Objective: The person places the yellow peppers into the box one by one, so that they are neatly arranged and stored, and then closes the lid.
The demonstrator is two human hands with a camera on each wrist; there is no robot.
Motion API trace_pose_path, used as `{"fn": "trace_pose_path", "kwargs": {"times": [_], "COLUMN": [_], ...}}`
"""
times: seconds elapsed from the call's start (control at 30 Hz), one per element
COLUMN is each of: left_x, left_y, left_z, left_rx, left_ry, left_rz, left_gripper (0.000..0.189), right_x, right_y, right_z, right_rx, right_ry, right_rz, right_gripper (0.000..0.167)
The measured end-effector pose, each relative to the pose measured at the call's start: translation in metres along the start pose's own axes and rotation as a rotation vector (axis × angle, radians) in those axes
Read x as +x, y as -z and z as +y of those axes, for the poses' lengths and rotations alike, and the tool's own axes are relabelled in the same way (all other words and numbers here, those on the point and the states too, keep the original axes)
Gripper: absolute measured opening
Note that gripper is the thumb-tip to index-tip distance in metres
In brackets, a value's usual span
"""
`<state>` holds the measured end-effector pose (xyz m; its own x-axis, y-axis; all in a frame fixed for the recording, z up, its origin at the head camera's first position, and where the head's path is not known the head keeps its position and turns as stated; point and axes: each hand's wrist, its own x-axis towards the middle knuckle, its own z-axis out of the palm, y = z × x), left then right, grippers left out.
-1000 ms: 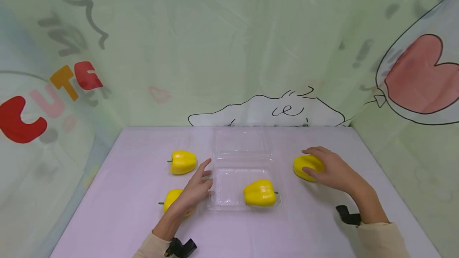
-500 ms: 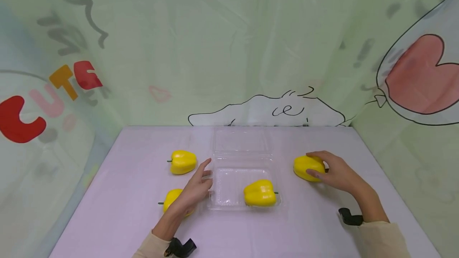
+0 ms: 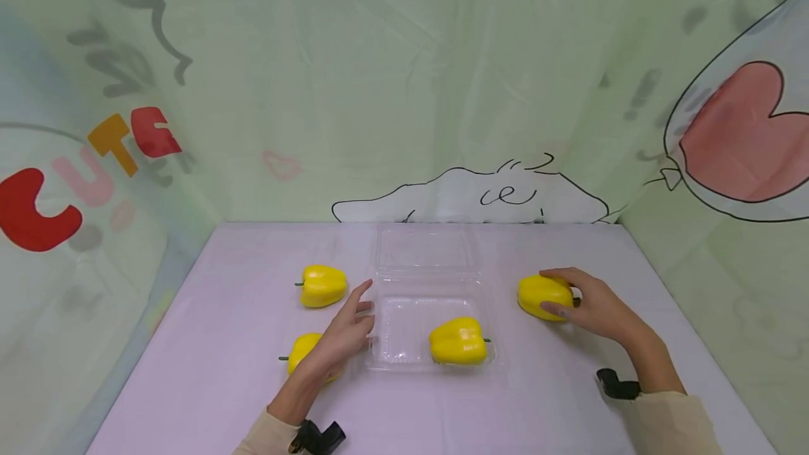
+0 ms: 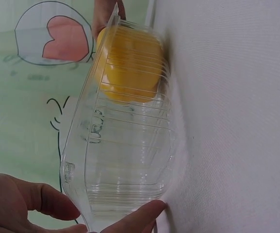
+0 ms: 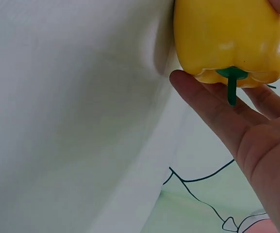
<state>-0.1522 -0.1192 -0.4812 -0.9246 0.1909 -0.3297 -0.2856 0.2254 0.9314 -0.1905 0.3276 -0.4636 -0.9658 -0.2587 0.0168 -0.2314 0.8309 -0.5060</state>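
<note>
My right hand (image 3: 593, 306) holds a yellow bell pepper (image 3: 541, 295) at the right of the table, thumb on the near side and fingers on the far side. In the right wrist view its green stem (image 5: 232, 87) faces the palm. My left hand (image 3: 344, 335) rests at the left side of an open clear plastic clamshell box (image 3: 404, 314), fingers loosely extended; the left wrist view has fingertips (image 4: 152, 208) right at its wall. Another yellow pepper (image 3: 458, 340) lies in the right part of the box's base.
Left of the box sits a yellow pepper (image 3: 323, 286). Nearer, another pepper (image 3: 305, 351) is partly hidden by my left hand and wrist. The box's lid (image 3: 426, 250) lies folded back toward the rear edge. Printed cloth (image 3: 404, 90) encloses the white table (image 3: 524, 406).
My right hand has shifted slightly right and closer round its pepper's stem end, so more of the pepper shows. The left hand, the box and the other peppers have stayed put.
</note>
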Motion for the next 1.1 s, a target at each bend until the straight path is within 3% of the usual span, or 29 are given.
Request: {"fn": "trace_pose_path", "kwargs": {"times": [0.47,1.1], "left_x": [0.0000,0.0013], "left_y": [-0.0004,-0.0014], "left_z": [0.0014,0.0016], "left_rx": [-0.013,-0.008], "left_ry": [0.004,0.009], "left_rz": [0.006,0.020], "left_gripper": [0.070,0.072], "right_x": [-0.0013,0.0000], "right_y": [-0.0018,-0.0059], "right_z": [-0.0009,0.0008], "right_rx": [0.044,0.020], "right_ry": [-0.007,0.005], "right_rz": [0.000,0.030], "right_gripper": [0.066,0.064]}}
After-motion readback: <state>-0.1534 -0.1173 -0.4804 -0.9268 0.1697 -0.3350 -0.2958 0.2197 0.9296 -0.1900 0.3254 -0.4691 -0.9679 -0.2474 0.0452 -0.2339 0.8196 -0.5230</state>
